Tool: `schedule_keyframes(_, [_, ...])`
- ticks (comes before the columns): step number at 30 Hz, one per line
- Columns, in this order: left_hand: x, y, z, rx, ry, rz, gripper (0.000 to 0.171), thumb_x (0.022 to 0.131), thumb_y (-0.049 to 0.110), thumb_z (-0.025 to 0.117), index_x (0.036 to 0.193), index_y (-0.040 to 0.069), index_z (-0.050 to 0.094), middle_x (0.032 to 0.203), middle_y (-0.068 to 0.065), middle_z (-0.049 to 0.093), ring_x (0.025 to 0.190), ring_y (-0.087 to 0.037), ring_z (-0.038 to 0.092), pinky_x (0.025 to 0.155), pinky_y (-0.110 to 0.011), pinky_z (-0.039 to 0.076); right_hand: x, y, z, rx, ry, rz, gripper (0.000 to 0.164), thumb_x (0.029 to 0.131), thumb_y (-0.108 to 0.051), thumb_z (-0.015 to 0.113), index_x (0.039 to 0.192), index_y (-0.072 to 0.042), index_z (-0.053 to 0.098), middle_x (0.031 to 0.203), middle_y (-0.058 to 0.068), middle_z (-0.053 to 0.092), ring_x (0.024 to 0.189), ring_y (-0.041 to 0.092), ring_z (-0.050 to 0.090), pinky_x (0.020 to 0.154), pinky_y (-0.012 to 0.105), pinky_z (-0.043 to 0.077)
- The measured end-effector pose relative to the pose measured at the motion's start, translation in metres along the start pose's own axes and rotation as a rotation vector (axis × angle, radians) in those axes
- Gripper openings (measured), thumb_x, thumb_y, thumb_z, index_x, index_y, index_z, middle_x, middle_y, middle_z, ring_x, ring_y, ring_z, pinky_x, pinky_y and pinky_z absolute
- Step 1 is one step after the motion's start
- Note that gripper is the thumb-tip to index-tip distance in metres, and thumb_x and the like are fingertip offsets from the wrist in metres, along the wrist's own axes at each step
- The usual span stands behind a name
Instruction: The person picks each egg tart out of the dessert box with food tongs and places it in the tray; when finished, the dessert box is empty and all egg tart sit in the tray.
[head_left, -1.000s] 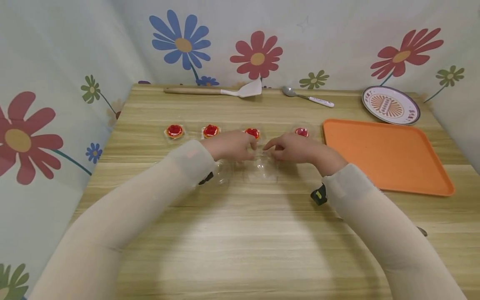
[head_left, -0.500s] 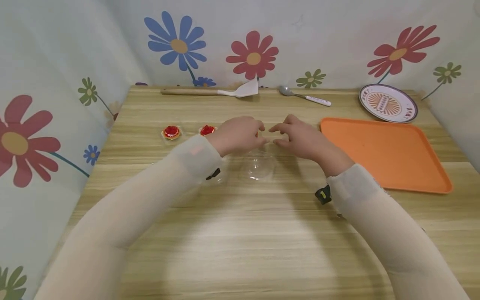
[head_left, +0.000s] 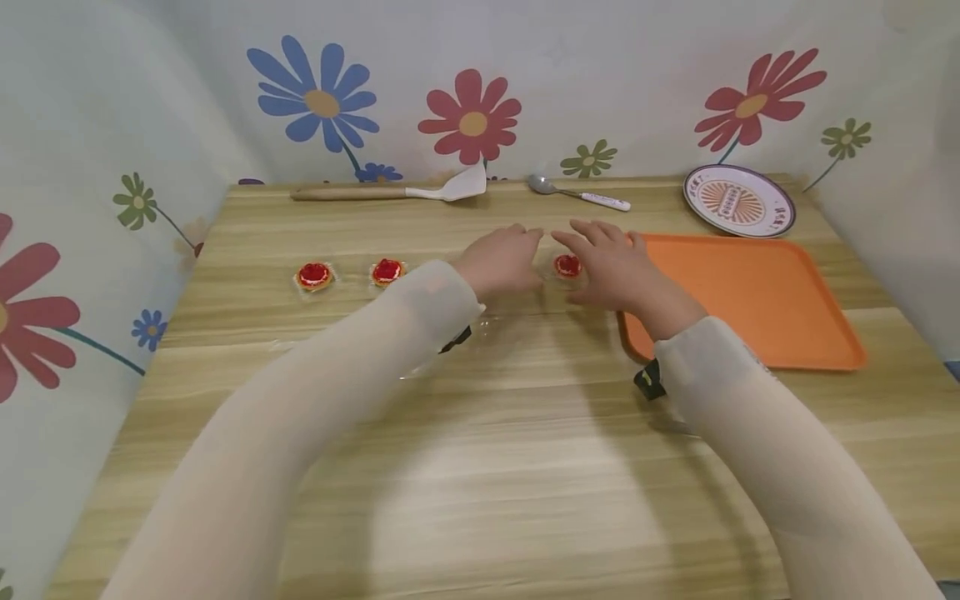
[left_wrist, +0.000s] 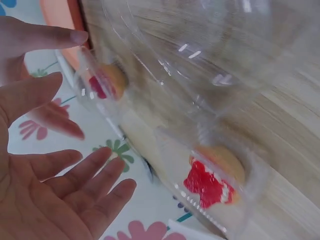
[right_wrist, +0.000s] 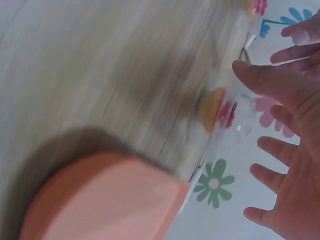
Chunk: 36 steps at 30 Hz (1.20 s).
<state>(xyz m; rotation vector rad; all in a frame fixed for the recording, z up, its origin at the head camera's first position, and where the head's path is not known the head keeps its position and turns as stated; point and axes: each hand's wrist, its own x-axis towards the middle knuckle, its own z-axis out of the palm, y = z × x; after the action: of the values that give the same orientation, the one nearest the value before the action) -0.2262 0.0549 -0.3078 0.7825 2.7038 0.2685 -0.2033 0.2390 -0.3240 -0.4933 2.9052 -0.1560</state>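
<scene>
My left hand (head_left: pixel 504 260) hovers left of a small red-topped tart (head_left: pixel 567 266) in clear plastic packaging. On that tart's other side is my right hand (head_left: pixel 611 267), fingers spread. Neither holds anything; their fingers look loosely extended in the wrist views. Another packaged tart (left_wrist: pixel 212 180) lies beside my left hand in the left wrist view, with a clear domed plastic lid (left_wrist: pixel 200 55) flipped out over the table; my left hand hides this tart in the head view. Farther left, two more tarts, one at the end (head_left: pixel 314 275) and one beside it (head_left: pixel 387 271), sit in clear packs.
An orange tray (head_left: pixel 742 292) lies right of the tarts, partly under my right forearm. Behind it is a patterned plate (head_left: pixel 738 201). A white spatula with a wooden handle (head_left: pixel 360 192) and a spoon (head_left: pixel 577 192) lie along the back edge, before a flowered curtain (head_left: pixel 472 125).
Both hands have lifted from the third tart's pack and shifted right to either side of the rightmost tart. My right hand's fingers have spread. The head view has turned slightly right.
</scene>
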Motion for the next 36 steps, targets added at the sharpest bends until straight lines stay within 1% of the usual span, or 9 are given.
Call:
schedule_keyframes(4, [0.017, 0.004, 0.004, -0.020, -0.030, -0.009, 0.078, 0.092, 0.034, 0.066, 0.154, 0.002, 0.031, 0.152, -0.017, 0.040, 0.137, -0.028, 0.043, 0.112, -0.040, 0.036, 0.003, 0.010, -0.001, -0.023, -0.014, 0.023, 0.091, 0.085, -0.031, 0.076, 0.158, -0.015, 0.025, 0.162, 0.017, 0.022, 0.146, 0.040, 0.020, 0.111, 0.067, 0.017])
schedule_keyframes(7, [0.026, 0.008, 0.007, -0.034, -0.048, -0.022, 0.079, 0.090, 0.031, 0.067, 0.153, 0.002, 0.031, 0.152, -0.017, 0.040, 0.136, -0.027, 0.043, 0.111, -0.041, 0.038, 0.006, 0.015, 0.000, -0.035, -0.035, 0.028, 0.090, 0.086, -0.034, 0.075, 0.158, -0.010, 0.025, 0.159, 0.020, 0.027, 0.144, 0.040, 0.026, 0.112, 0.063, 0.023])
schedule_keyframes(12, [0.038, 0.010, 0.012, -0.002, -0.049, -0.022, 0.077, 0.090, 0.023, 0.064, 0.154, 0.000, 0.028, 0.151, -0.019, 0.040, 0.136, -0.028, 0.042, 0.110, -0.041, 0.039, 0.011, 0.014, 0.002, -0.025, -0.055, 0.020, 0.087, 0.089, -0.034, 0.074, 0.156, -0.004, 0.028, 0.157, 0.022, 0.031, 0.142, 0.041, 0.031, 0.114, 0.056, 0.028])
schedule_keyframes(16, [0.046, 0.011, 0.015, 0.023, -0.042, -0.007, 0.075, 0.093, 0.023, 0.059, 0.155, -0.002, 0.024, 0.152, -0.022, 0.037, 0.137, -0.029, 0.041, 0.111, -0.041, 0.038, 0.014, 0.010, 0.003, -0.003, -0.036, 0.024, 0.082, 0.090, -0.033, 0.071, 0.154, -0.001, 0.031, 0.155, 0.023, 0.034, 0.141, 0.041, 0.033, 0.114, 0.053, 0.030])
schedule_keyframes(18, [0.051, 0.013, 0.016, 0.032, -0.035, -0.001, 0.075, 0.093, 0.023, 0.060, 0.155, -0.001, 0.025, 0.150, -0.022, 0.038, 0.133, -0.029, 0.044, 0.109, -0.041, 0.039, 0.016, 0.009, 0.004, 0.003, -0.033, 0.035, 0.081, 0.091, -0.033, 0.070, 0.154, 0.000, 0.031, 0.153, 0.023, 0.036, 0.139, 0.041, 0.037, 0.113, 0.053, 0.032])
schedule_keyframes(21, [0.059, 0.014, 0.020, 0.050, -0.030, 0.016, 0.072, 0.091, 0.020, 0.063, 0.152, 0.000, 0.031, 0.143, -0.021, 0.043, 0.123, -0.027, 0.049, 0.105, -0.041, 0.043, 0.017, 0.009, 0.006, -0.001, -0.033, 0.051, 0.078, 0.092, -0.033, 0.068, 0.153, 0.000, 0.032, 0.148, 0.023, 0.042, 0.131, 0.041, 0.046, 0.108, 0.053, 0.038])
schedule_keyframes(25, [0.066, 0.014, 0.028, 0.067, -0.019, 0.037, 0.061, 0.089, 0.014, 0.063, 0.144, 0.000, 0.043, 0.131, -0.019, 0.050, 0.111, -0.026, 0.051, 0.098, -0.040, 0.046, 0.019, 0.008, 0.008, -0.025, -0.014, 0.036, 0.071, 0.092, -0.026, 0.067, 0.150, 0.001, 0.037, 0.137, 0.024, 0.051, 0.118, 0.040, 0.055, 0.100, 0.053, 0.045])
schedule_keyframes(31, [0.073, 0.016, 0.036, 0.096, 0.030, 0.076, 0.040, 0.090, 0.009, 0.061, 0.129, -0.001, 0.059, 0.122, -0.018, 0.057, 0.110, -0.027, 0.051, 0.094, -0.040, 0.049, 0.021, 0.007, 0.012, -0.066, 0.018, -0.002, 0.060, 0.093, -0.019, 0.067, 0.144, 0.005, 0.045, 0.129, 0.024, 0.057, 0.113, 0.039, 0.058, 0.096, 0.050, 0.048])
schedule_keyframes(36, [0.076, 0.017, 0.038, 0.113, 0.049, 0.083, 0.036, 0.094, 0.011, 0.060, 0.128, 0.000, 0.061, 0.123, -0.019, 0.057, 0.110, -0.028, 0.054, 0.094, -0.040, 0.050, 0.021, 0.007, 0.012, -0.054, 0.012, -0.009, 0.056, 0.096, -0.021, 0.065, 0.141, 0.007, 0.047, 0.125, 0.024, 0.060, 0.113, 0.038, 0.059, 0.097, 0.050, 0.048])
